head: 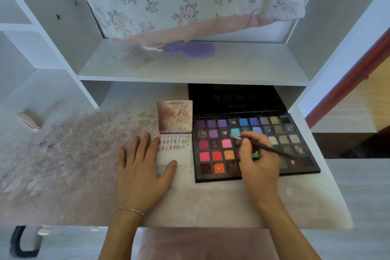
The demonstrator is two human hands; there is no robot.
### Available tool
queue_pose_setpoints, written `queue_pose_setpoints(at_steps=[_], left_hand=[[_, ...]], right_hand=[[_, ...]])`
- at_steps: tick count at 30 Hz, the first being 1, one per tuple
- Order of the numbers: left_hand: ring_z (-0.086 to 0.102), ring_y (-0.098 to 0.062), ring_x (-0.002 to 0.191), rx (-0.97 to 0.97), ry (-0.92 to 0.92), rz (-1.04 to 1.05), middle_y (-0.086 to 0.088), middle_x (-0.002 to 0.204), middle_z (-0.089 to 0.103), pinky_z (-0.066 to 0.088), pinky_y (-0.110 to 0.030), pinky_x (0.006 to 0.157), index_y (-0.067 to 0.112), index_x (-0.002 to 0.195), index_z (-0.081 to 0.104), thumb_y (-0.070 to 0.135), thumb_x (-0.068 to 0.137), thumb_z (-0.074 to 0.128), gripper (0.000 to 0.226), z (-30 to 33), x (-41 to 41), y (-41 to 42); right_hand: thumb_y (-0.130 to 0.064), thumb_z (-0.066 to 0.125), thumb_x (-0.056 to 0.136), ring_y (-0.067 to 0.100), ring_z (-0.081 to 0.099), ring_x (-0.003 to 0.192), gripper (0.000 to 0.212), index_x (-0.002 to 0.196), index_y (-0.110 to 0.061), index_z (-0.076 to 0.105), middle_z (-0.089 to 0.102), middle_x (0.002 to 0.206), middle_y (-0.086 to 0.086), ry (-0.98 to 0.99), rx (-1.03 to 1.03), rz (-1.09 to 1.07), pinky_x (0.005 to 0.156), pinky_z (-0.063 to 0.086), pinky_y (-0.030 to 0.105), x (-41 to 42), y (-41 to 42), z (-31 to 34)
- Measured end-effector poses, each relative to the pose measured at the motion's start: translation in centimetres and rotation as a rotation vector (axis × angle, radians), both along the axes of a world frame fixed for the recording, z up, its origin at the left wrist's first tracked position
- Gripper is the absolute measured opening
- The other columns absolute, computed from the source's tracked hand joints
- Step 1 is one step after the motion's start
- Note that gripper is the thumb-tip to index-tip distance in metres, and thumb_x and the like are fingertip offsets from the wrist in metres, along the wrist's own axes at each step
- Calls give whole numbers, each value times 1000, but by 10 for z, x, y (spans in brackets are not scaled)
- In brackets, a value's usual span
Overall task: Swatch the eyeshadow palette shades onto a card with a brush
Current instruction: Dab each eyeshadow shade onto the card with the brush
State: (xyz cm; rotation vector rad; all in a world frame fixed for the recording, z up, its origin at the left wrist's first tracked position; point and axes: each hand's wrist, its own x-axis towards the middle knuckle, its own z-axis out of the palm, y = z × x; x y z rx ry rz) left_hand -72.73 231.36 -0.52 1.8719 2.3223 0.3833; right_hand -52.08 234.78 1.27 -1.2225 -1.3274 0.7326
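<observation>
We hold the brush (266, 147) pinched in our right hand (258, 164), its pale tip resting at the teal pan in the second row of the open eyeshadow palette (256, 145). Our left hand (143, 167) lies flat with fingers straight on the desk (84, 154), thumb and forefinger touching the left and lower edges of the card (176, 152) to steady it. The card sits just left of the palette, touching its edge; two rows of small swatches already fill its upper part, the lower part bare.

Risks, as we judge them: overloading the tip could drop loose powder onto neighbouring pans or the card's bare area, muddying later swatches. The desk is already dusted with pigment, so the left palm may smear it onto the card. If the left hand lifts, the card could slide under the brush stroke.

Writing: the black lid (234, 97) shows "HDKT" faintly; the characters above it are too blurred to read.
</observation>
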Motion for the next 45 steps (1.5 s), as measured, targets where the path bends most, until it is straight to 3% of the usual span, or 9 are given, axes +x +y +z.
queue_pose_setpoints(at_steps=[5, 8, 11, 14, 17, 22, 28, 36, 45], left_hand=[[-3, -13, 142, 11, -28, -3, 5, 154, 10, -11, -35, 112, 29, 143, 18, 72, 63, 4, 92, 1, 1, 1], [-1, -13, 142, 19, -32, -10, 4, 154, 12, -9, -36, 113, 28, 143, 20, 72, 66, 8, 90, 0, 0, 1], [1, -15, 142, 30, -48, -12, 3, 153, 15, -6, -38, 114, 27, 143, 24, 64, 73, 23, 79, 0, 0, 1], [1, -14, 142, 25, -61, -22, 3, 154, 14, -6, -38, 114, 26, 143, 23, 62, 73, 25, 78, 1, 0, 0], [2, -15, 142, 30, -70, -18, 2, 153, 15, -6, -38, 114, 26, 142, 25, 62, 73, 26, 78, 0, 0, 0], [3, -16, 142, 32, -70, -21, 1, 153, 16, -5, -39, 114, 26, 142, 26, 61, 73, 28, 77, -2, -2, 0], [3, -16, 142, 38, -60, -22, 1, 153, 17, -5, -39, 114, 25, 142, 26, 62, 74, 27, 77, -4, -3, 1], [2, -16, 142, 40, -68, -22, 1, 153, 16, -6, -39, 114, 25, 142, 26, 62, 73, 27, 78, -2, -2, 1], [-1, -15, 142, 32, -51, -12, 2, 154, 13, -7, -39, 114, 26, 143, 22, 62, 74, 24, 78, -2, -3, 0]], right_hand=[[-10, 48, 91, -1, 59, 71, 33, 82, -41, 52, 60, 73, -15, -41, -47, -158, 57, 51, 15, 46, -3, -3], [-13, 47, 92, -8, 59, 80, 25, 88, -37, 54, 60, 84, -15, -32, -75, -282, 58, 46, 7, 67, 0, -7], [-12, 46, 93, -15, 56, 76, 14, 94, -22, 56, 59, 81, -13, -55, -89, -396, 57, 40, -1, 80, 4, -8], [-11, 46, 94, -18, 54, 74, 14, 94, -23, 54, 56, 78, -16, -60, -89, -472, 58, 37, -3, 83, 6, -9], [-15, 46, 94, -6, 57, 72, 12, 94, -22, 56, 57, 77, -11, -100, -122, -509, 57, 39, -2, 84, 9, -11], [-15, 44, 94, 20, 58, 83, 14, 90, -22, 56, 61, 86, 3, -203, -141, -478, 72, 49, 30, 83, 11, -14], [-14, 43, 94, 8, 57, 74, 17, 87, -24, 54, 58, 77, -3, -186, -142, -506, 61, 41, 13, 82, 10, -12], [-13, 44, 93, 21, 58, 84, 15, 89, -22, 55, 61, 86, 6, -206, -142, -483, 72, 50, 31, 78, 9, -9], [-6, 47, 91, 6, 57, 87, 25, 89, -30, 54, 57, 88, -9, -122, -80, -250, 72, 52, 30, 50, -3, 1]])
